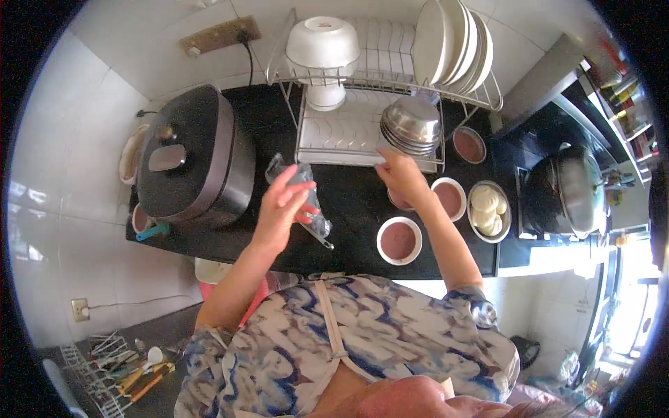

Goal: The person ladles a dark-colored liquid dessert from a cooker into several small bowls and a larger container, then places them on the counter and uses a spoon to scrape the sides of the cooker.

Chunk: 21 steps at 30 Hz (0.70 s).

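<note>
My left hand (282, 209) is raised over the black countertop with its fingers apart and nothing in them. Just behind it lies a crumpled clear plastic bag (320, 218), with the end of a metal utensil (324, 242) sticking out near it. My right hand (400, 175) hovers in front of the dish rack; its fingers are curled, and whether they hold anything is not plain. Partly under that hand is a bowl of pinkish-brown food (398, 200). Two white bowls of the same food, one nearer me (399, 241) and one to the right (449, 199), stand close by.
A large dark electric cooker (180, 157) stands left. Behind is a wire dish rack (360, 152) with metal bowls (413, 123), white bowls (322, 44) and plates (444, 47). At right are an oval dish of pale buns (489, 211), another filled bowl (469, 145) and a lidded wok (567, 190) on the stove.
</note>
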Each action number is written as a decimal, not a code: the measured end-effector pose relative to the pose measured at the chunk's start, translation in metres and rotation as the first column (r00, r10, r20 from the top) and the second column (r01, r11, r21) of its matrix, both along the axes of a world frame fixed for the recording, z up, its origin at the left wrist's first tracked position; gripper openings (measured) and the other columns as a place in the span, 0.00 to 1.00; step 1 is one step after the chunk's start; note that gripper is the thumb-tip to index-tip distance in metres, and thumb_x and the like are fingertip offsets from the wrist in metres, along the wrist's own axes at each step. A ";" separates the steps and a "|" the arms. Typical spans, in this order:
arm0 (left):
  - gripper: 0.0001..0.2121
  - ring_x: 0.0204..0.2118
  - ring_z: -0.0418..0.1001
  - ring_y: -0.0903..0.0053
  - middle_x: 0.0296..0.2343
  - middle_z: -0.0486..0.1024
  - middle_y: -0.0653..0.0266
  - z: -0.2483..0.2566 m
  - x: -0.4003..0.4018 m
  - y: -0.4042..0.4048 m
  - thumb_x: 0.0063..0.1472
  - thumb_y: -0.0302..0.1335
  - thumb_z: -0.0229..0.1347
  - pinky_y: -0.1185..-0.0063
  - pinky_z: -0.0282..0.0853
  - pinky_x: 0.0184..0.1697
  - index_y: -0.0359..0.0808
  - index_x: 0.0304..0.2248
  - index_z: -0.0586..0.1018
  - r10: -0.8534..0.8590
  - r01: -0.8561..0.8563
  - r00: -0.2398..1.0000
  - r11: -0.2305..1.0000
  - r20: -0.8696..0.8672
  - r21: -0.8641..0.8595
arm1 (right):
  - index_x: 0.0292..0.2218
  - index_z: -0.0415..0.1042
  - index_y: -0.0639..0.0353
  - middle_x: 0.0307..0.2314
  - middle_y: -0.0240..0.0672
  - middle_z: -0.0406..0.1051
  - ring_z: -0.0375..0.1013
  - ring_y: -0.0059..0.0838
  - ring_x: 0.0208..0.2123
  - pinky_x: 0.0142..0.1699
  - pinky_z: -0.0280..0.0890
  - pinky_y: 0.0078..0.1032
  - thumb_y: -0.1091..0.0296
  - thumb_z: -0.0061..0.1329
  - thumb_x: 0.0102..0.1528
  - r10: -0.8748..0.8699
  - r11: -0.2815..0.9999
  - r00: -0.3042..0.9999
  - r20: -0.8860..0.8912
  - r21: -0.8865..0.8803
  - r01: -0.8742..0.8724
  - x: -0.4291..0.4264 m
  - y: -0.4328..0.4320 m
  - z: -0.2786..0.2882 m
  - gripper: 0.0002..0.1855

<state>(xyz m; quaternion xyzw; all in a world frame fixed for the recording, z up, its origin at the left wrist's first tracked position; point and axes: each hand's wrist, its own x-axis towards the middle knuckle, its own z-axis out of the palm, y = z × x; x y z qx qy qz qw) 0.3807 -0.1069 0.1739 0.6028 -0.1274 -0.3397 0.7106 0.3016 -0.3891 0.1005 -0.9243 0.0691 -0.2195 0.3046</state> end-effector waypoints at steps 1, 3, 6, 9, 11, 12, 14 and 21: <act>0.30 0.28 0.76 0.74 0.43 0.71 0.53 0.001 -0.003 -0.006 0.61 0.30 0.52 0.83 0.71 0.26 0.35 0.58 0.53 0.009 -0.010 0.999 1.000 -0.031 -0.008 | 0.43 0.68 0.61 0.33 0.49 0.71 0.71 0.50 0.32 0.37 0.68 0.37 0.67 0.48 0.51 0.008 0.997 0.996 0.093 -0.081 -0.001 0.024 0.001 -0.007 0.17; 0.28 0.28 0.76 0.75 0.43 0.72 0.54 -0.002 -0.008 -0.006 0.62 0.31 0.51 0.83 0.71 0.26 0.35 0.58 0.54 0.010 -0.009 0.999 1.000 -0.032 0.018 | 0.43 0.68 0.60 0.34 0.48 0.71 0.71 0.47 0.34 0.39 0.68 0.36 0.67 0.48 0.51 -0.030 0.990 0.999 -0.018 -0.141 0.028 0.076 0.010 -0.009 0.17; 0.26 0.29 0.75 0.76 0.43 0.73 0.57 0.012 -0.017 -0.006 0.63 0.31 0.48 0.81 0.71 0.29 0.37 0.58 0.55 -0.009 0.003 0.999 0.992 0.048 0.128 | 0.43 0.69 0.57 0.35 0.44 0.71 0.71 0.41 0.38 0.41 0.68 0.33 0.68 0.48 0.49 -0.092 0.915 0.995 0.025 -0.393 0.094 0.153 0.003 -0.027 0.17; 0.24 0.27 0.76 0.75 0.40 0.74 0.57 0.009 -0.014 0.005 0.63 0.29 0.48 0.81 0.71 0.28 0.35 0.56 0.58 0.039 -0.046 0.998 0.984 0.042 0.171 | 0.40 0.71 0.54 0.36 0.37 0.71 0.69 0.33 0.44 0.43 0.66 0.33 0.67 0.45 0.49 -0.055 0.617 0.961 0.271 -0.748 0.246 0.221 -0.012 -0.049 0.14; 0.23 0.28 0.75 0.79 0.38 0.75 0.58 0.010 -0.010 0.018 0.62 0.27 0.49 0.83 0.70 0.28 0.35 0.55 0.60 0.103 -0.101 0.995 0.983 -0.004 0.153 | 0.47 0.67 0.62 0.43 0.43 0.67 0.67 0.41 0.46 0.55 0.57 0.42 0.69 0.45 0.50 -0.139 0.791 0.960 -0.242 -0.610 -0.039 0.252 -0.013 -0.045 0.21; 0.22 0.28 0.74 0.79 0.38 0.75 0.58 0.008 -0.008 0.025 0.62 0.27 0.49 0.83 0.70 0.28 0.35 0.55 0.61 0.126 -0.122 0.992 0.975 -0.005 0.187 | 0.48 0.66 0.61 0.44 0.43 0.67 0.66 0.43 0.47 0.55 0.56 0.45 0.69 0.45 0.50 -0.107 0.700 0.994 0.005 -0.710 0.079 0.260 -0.011 -0.050 0.23; 0.21 0.27 0.74 0.80 0.36 0.76 0.58 0.006 -0.008 0.034 0.61 0.27 0.50 0.83 0.70 0.28 0.34 0.53 0.63 0.177 -0.172 0.984 0.963 -0.005 0.209 | 0.50 0.65 0.61 0.44 0.43 0.67 0.65 0.44 0.49 0.56 0.55 0.48 0.69 0.45 0.50 -0.011 0.609 0.971 0.240 -0.768 0.197 0.268 -0.004 -0.052 0.25; 0.22 0.27 0.74 0.79 0.35 0.76 0.59 -0.021 -0.003 0.029 0.61 0.31 0.51 0.82 0.70 0.26 0.37 0.53 0.64 0.112 -0.108 0.993 0.982 -0.020 0.157 | 0.52 0.63 0.57 0.41 0.36 0.69 0.67 0.43 0.47 0.50 0.63 0.48 0.70 0.47 0.47 -0.044 0.530 0.968 0.247 -0.815 0.232 0.264 0.012 -0.043 0.28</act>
